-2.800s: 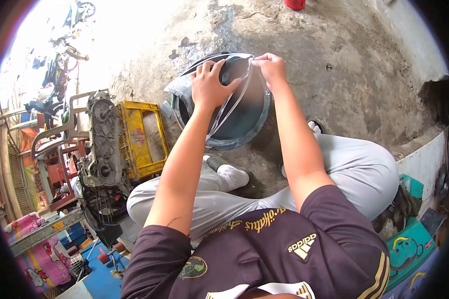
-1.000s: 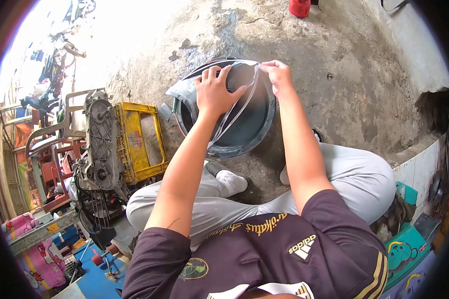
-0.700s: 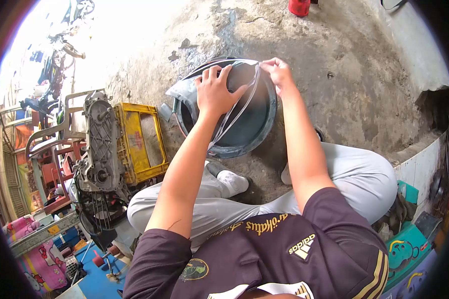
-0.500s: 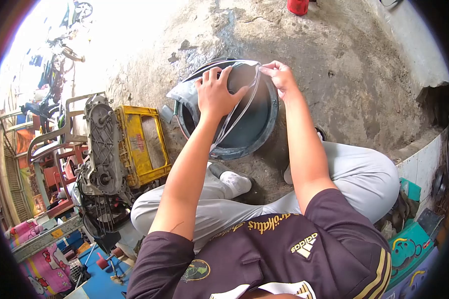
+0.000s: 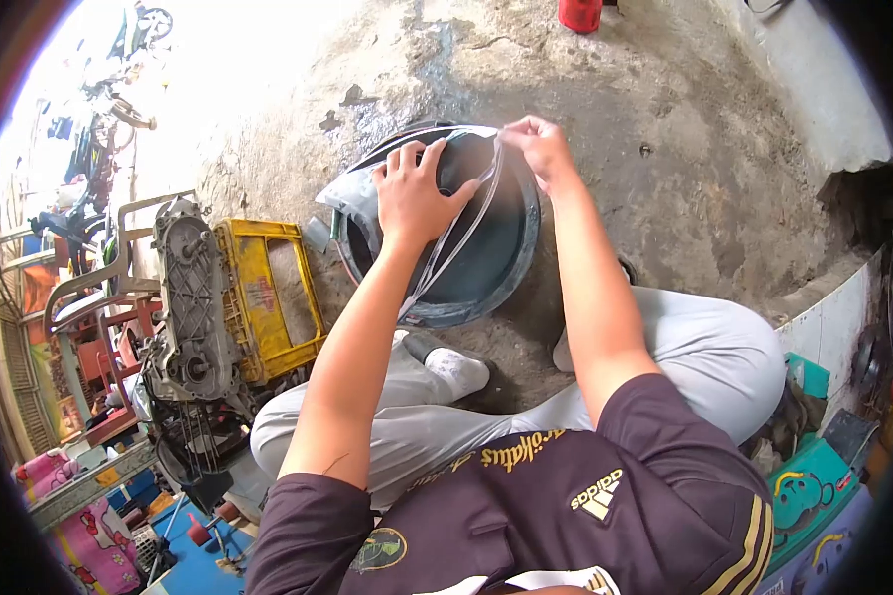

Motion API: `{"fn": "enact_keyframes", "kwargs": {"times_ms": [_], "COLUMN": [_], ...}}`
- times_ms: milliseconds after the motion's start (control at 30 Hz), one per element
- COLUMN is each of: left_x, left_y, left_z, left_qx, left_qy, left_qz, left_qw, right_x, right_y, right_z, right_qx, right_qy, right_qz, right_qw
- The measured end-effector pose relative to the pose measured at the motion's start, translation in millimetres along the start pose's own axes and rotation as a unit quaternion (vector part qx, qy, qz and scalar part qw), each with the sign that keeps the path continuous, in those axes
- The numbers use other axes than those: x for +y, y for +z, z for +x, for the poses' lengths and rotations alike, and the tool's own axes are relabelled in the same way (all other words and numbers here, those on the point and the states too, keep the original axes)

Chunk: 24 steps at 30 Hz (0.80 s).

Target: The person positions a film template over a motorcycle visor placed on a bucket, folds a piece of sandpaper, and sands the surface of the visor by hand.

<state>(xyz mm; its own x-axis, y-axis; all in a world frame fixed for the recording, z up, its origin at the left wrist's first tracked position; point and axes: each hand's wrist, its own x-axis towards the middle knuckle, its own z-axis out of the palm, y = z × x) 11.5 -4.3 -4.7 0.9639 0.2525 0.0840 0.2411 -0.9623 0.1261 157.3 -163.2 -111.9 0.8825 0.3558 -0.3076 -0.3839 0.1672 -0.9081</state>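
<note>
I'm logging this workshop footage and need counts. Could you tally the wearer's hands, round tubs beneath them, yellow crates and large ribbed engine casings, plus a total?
Left hand and right hand: 2
Round tub: 1
Yellow crate: 1
Ribbed engine casing: 1
Total: 5

From my remote screen I count one left hand [image 5: 412, 200] and one right hand [image 5: 542, 154] at upper centre, one round basin [image 5: 471, 305] beneath them, one yellow crate [image 5: 253, 288] left of centre, one metal casing [image 5: 191, 307] beside it, and one red container [image 5: 579, 14] at the top edge.
</note>
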Motion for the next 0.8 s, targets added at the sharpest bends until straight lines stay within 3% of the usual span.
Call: {"fn": "enact_keyframes", "kwargs": {"times_ms": [67,233,333,467,633,800], "left_x": [-1,-5,-3,-1,-2,-4], "left_y": [1,9,3,3,1,9], "left_z": [-3,-2,-2,-3,-3,-3], "left_qx": [-0.005,0.024,-0.001,0.013,0.010,0.035], "left_qy": [0.001,0.016,0.005,0.009,0.009,0.020], "left_qz": [-0.005,-0.009,-0.003,0.004,-0.001,-0.008], "left_qw": [1.000,1.000,1.000,1.000,1.000,0.999], "right_x": [0,-1,-2,7,-7,4], "right_y": [-8,3,-4,0,-13,-3], "right_z": [-11,-1,-11,0,-12,3], "right_qx": [-0.044,-0.008,-0.033,0.004,-0.066,-0.004], "right_qy": [0.058,0.011,0.052,0.031,0.067,0.031], "right_qz": [0.038,0.011,0.063,0.065,0.040,0.022], "right_qw": [0.997,1.000,0.996,0.997,0.995,0.999]}}
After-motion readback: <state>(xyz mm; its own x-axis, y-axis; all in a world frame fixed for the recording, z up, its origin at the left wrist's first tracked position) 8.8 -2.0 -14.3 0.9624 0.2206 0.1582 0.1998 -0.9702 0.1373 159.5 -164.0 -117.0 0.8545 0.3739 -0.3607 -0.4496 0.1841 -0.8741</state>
